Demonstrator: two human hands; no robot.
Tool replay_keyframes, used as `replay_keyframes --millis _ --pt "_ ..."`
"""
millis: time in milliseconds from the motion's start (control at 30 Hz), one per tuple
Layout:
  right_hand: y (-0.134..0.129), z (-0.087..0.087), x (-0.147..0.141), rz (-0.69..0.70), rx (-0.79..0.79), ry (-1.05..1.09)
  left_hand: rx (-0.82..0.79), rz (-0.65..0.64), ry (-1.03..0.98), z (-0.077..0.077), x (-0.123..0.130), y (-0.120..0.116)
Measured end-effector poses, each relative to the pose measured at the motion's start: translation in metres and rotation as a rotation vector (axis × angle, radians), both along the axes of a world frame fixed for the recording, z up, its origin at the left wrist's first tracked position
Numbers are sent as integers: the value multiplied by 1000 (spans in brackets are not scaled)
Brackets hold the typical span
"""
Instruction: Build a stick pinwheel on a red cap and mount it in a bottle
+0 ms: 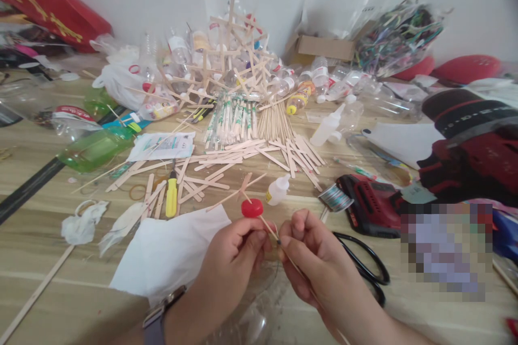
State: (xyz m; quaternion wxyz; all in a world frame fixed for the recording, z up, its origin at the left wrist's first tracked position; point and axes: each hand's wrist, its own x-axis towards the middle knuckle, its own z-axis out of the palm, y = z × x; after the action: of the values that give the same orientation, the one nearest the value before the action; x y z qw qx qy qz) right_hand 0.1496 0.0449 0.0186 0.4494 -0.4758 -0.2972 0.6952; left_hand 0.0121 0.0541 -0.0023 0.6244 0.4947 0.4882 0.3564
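My right hand [315, 259] is closed around a thin bamboo skewer [270, 229] that slants up and left. A red bottle cap [251, 207] is threaded on the skewer, and wooden sticks [243, 186] form a cross at its far end. A small dark spot marks the skewer beside my right thumb. My left hand [237, 250] pinches just below the cap, right by the skewer; what its fingertips grip is hidden. A fine thread or wire [277, 267] shows faintly between the hands. Under them lies clear plastic [254, 315], partly covered.
Beyond my hands stands a small glue bottle [278, 190]. White paper [170, 253] and a yellow-handled screwdriver [171, 197] lie leftward. Black-handled scissors [374, 261], a solder spool [335, 198] and a red power drill [364, 205] are rightward. Craft sticks [214, 159] and plastic bottles [178, 48] crowd the back.
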Motion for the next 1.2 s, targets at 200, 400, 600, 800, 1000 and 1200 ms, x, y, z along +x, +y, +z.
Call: replay_keyframes --millis 200,400,600,800,1000,1200 --pt "-1 -7 0 -5 48 24 -95 40 -127 4 0 3" --pt "-3 -6 1 42 48 17 -170 41 -287 -4 1 4" --pt "-3 -6 1 47 31 -6 -233 25 -384 -3 1 5" --pt "-2 -4 1 69 17 -29 -386 45 -590 -4 1 6" --pt "-2 -4 1 88 2 -51 -389 23 -668 -4 1 7" --pt "1 -5 1 99 28 -41 -415 -6 -658 0 1 9"
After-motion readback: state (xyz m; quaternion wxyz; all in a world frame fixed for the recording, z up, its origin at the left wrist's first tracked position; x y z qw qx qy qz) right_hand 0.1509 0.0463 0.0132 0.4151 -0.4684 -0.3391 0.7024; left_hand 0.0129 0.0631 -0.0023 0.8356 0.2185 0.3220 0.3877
